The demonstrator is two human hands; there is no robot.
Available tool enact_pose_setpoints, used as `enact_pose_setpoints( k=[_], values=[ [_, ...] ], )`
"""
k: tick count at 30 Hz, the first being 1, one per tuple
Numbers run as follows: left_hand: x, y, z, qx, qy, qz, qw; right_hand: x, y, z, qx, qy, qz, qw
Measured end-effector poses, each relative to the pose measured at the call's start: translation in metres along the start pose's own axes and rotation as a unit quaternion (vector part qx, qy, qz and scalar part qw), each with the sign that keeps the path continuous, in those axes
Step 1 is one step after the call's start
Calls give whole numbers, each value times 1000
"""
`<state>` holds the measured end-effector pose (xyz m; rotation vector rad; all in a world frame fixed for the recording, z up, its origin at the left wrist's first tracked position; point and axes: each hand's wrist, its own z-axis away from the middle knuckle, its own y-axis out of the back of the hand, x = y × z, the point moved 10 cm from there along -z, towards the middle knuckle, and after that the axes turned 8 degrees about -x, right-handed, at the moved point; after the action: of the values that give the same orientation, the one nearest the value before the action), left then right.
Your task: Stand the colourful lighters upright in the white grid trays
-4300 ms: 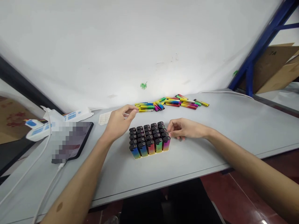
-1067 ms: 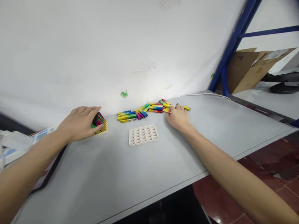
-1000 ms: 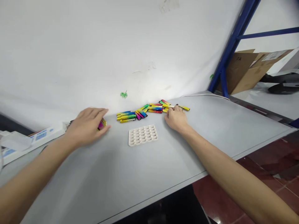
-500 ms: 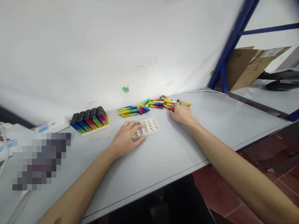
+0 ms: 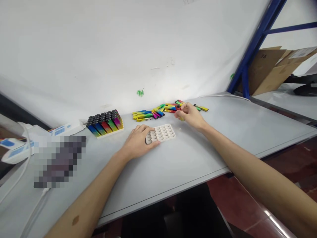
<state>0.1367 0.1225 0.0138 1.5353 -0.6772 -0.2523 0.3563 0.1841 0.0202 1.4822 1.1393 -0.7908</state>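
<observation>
My left hand [image 5: 137, 142] lies on the near left corner of a white tray [image 5: 163, 132] with empty round holes, fingers curled over its edge. My right hand [image 5: 190, 114] is closed on a rainbow-coloured lighter, just above the table beside the pile of loose lighters [image 5: 158, 111] along the wall. A full tray of upright lighters with black caps [image 5: 105, 121] stands at the left by the wall.
The grey table [image 5: 223, 138] ends in a front edge near me. A blurred dark flat object [image 5: 58, 158], white power strips [image 5: 65, 129] and cables lie at the left. A blue rack post [image 5: 252, 53] and cardboard boxes [image 5: 277, 66] stand at the right.
My left hand left the full tray by the wall and came onto the empty white tray. My right hand lifted a lighter out of the pile toward the tray.
</observation>
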Motion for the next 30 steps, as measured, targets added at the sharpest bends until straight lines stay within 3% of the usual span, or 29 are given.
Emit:
enact_pose_setpoints(
  k=[2,4,13,25,30],
  values=[
    [2,-3,-1,-4,-5,-1,1000,-2,-21,4,-55,8,-31,998],
    [6,-4,-1,-3,-14,4,1000,-7,-32,8,-73,24,17,997],
    [18,-6,-1,-13,-49,40,998,-29,-48,18,-102,75,230,965],
    [18,-6,0,-18,-46,50,998,-7,-26,14,-48,-74,150,985],
    [17,-6,0,-15,-47,51,997,-6,-26,13,-52,-82,94,991]
  ],
)
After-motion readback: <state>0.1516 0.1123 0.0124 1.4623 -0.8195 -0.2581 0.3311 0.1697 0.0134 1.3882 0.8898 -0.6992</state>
